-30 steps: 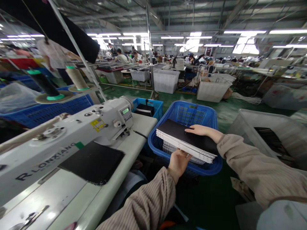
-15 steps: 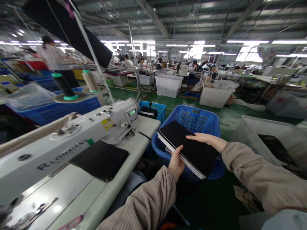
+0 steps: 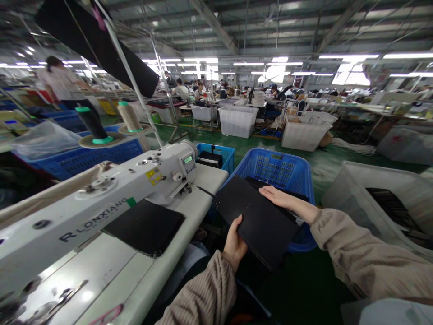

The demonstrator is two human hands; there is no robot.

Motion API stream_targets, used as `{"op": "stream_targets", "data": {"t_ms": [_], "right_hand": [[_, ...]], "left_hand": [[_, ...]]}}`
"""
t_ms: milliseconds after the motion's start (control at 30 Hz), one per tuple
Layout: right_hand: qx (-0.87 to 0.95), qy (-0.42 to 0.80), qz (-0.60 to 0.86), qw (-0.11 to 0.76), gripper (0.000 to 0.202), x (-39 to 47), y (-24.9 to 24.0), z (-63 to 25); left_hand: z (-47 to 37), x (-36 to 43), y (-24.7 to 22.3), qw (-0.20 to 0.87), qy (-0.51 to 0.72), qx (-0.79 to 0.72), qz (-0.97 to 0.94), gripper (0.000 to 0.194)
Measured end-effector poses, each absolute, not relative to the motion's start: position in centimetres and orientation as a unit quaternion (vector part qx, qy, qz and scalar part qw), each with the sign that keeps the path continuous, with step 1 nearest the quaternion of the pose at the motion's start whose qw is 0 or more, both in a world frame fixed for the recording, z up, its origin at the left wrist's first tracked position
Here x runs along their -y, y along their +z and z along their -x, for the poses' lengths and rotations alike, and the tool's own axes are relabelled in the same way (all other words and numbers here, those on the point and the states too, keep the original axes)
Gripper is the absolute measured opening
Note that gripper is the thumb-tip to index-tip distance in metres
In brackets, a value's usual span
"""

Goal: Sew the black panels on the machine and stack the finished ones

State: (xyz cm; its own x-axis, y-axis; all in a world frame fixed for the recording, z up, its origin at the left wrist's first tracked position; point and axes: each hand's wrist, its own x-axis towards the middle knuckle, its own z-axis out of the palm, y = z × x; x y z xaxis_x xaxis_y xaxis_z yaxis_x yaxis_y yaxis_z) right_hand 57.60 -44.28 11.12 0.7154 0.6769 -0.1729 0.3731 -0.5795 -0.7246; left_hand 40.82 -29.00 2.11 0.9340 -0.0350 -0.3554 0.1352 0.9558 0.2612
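- In the head view, the black panel in the hands lay slantwise across the near-left rim of the blue basket (image 3: 275, 169); whether the panel (image 3: 255, 223) touched that rim could not be told, nor how many layers it had.
- The left hand (image 3: 236, 243), just outside the basket's near-left side, pinched the panel's near edge, thumb on top, the other fingers hidden beneath; a firm hold there probably mattered most, since it seemed to bear the weight.
- The right hand (image 3: 275, 197), above the basket, lay flat on the far edge, fingers straight and uncurled; light, even pressure looked best for guiding without creasing.
- Dark material (image 3: 256, 182) showed inside the basket, so keeping clear of it seemed wise.
- Left of the basket stood the sewing machine (image 3: 152, 174); its table corner called for care.
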Motion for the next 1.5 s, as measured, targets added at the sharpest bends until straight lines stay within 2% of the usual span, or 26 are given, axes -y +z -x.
{"op": "stream_targets", "data": {"t_ms": [67,167,267,400,567,733,867,933,1033,1100,1233,1500], "right_hand": [[0.295,0.214,0.858,0.362,0.067,43.9,11.2,-56.8],[0.263,0.258,0.816,0.446,0.065,43.2,11.8,-55.0],[0.255,0.362,0.738,0.509,0.079,42.3,12.5,-52.9],[0.334,0.389,0.683,0.520,0.104,40.3,12.8,-50.2],[0.451,0.405,0.594,0.529,0.109,34.9,12.0,-47.4],[0.520,0.502,0.471,0.506,0.096,25.9,9.3,-45.2],[0.520,0.538,0.460,0.478,0.077,20.2,6.1,-44.1],[0.562,0.504,0.489,0.438,0.068,18.6,4.6,-44.2],[0.646,0.328,0.565,0.395,0.048,17.0,2.6,-45.4],[0.660,0.237,0.596,0.390,0.044,16.1,1.1,-46.4],[0.665,0.183,0.607,0.395,0.034,15.0,-2.1,-47.8],[0.653,0.148,0.600,0.437,0.053,15.8,-4.4,-48.2]], "left_hand": [[-40.1,28.4,1.8,0.970,-0.053,-0.181,-0.153,0.039],[-38.6,27.6,1.6,0.966,-0.049,-0.192,-0.165,0.042],[-36.4,26.8,1.9,0.963,-0.022,-0.201,-0.175,0.046],[-32.2,25.1,3.2,0.954,0.045,-0.202,-0.215,0.055],[-25.9,21.9,4.0,0.912,0.169,-0.256,-0.272,0.064],[-21.8,18.9,3.3,0.871,0.267,-0.338,-0.236,0.055],[-20.6,17.2,2.4,0.851,0.282,-0.399,-0.192,0.040],[-20.2,16.6,2.2,0.853,0.280,-0.406,-0.173,0.039],[-19.7,15.9,2.3,0.857,0.280,-0.401,-0.160,0.040],[-19.7,15.2,2.7,0.860,0.270,-0.402,-0.160,0.039],[-20.3,12.9,3.8,0.856,0.266,-0.399,-0.194,0.030],[-23.8,1.9,5.5,0.802,0.308,-0.383,-0.338,0.014]]}}
